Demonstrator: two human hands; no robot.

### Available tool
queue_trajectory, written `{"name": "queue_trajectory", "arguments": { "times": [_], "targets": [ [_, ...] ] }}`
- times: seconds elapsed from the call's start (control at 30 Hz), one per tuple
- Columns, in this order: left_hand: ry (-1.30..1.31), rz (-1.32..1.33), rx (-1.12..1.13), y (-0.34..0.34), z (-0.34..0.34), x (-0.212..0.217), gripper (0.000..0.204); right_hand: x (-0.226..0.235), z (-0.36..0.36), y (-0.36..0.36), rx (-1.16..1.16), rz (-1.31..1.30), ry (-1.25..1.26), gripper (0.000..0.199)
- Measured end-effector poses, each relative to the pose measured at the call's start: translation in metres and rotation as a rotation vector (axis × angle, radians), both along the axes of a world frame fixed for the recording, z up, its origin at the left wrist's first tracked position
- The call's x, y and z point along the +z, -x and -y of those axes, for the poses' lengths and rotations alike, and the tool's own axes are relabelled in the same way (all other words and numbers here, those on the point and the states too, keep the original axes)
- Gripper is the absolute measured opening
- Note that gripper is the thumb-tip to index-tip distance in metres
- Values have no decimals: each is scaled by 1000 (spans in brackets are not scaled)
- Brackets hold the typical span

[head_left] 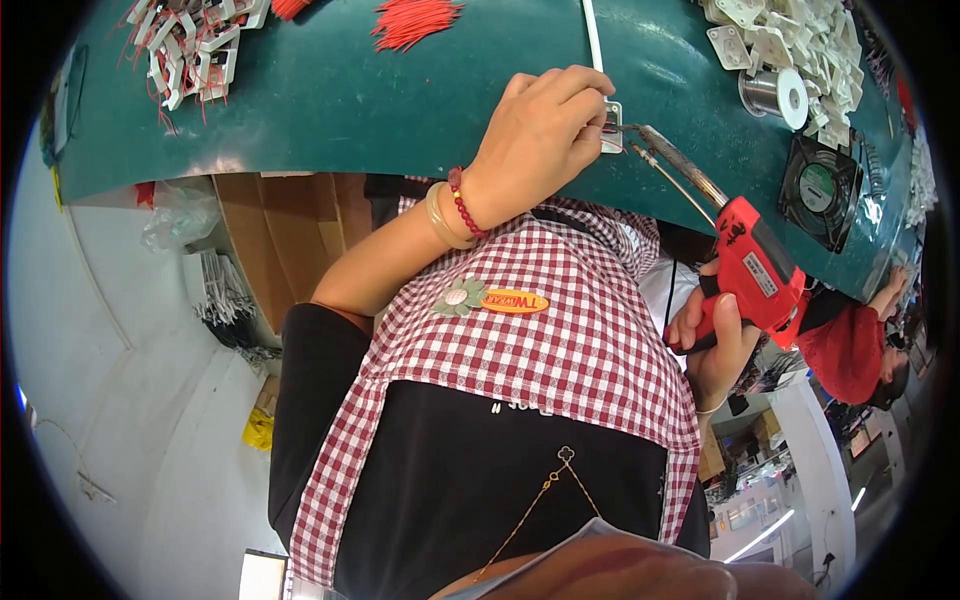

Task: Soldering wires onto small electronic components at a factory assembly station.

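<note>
Item, as I see it: left hand pinching small white part, right hand gripping red soldering gun; risk, I judge: tip slipping burns fingers.

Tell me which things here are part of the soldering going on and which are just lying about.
In use:
left hand pinching a small white part
right hand gripping the red soldering gun, tip at that part
solder wire fed alongside the tip

Lying about:
solder spool
pile of white parts
red wires
wired white parts
small black fan
</note>
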State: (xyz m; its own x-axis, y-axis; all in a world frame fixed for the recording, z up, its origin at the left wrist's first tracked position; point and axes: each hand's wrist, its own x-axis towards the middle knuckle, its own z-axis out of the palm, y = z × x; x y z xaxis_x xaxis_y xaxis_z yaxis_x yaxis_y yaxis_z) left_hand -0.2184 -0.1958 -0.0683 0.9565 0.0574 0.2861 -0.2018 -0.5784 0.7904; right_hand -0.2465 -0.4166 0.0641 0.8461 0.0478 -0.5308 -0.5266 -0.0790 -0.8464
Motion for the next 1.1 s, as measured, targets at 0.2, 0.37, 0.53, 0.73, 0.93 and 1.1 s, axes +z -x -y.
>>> {"name": "queue_trajectory", "arguments": {
  "times": [0.2,0.37,0.53,0.73,0.93,1.1],
  "targets": [
    [2,9,15,1,0,-1,7,0,1,-2,78,7,36,33],
    [13,-2,7,0,0,1,7,-1,3,0,72,-10,18,33],
    [2,1,6,1,-1,1,7,0,2,0,69,27,40,37],
    [1,12,8,0,1,-1,6,-1,6,-1,79,73,49,40],
    [4,19,5,0,0,1,6,-3,8,0,86,57,16,41],
    [6,11,5,1,-1,1,6,-5,9,-1,87,62,0,41]
  ]
}}
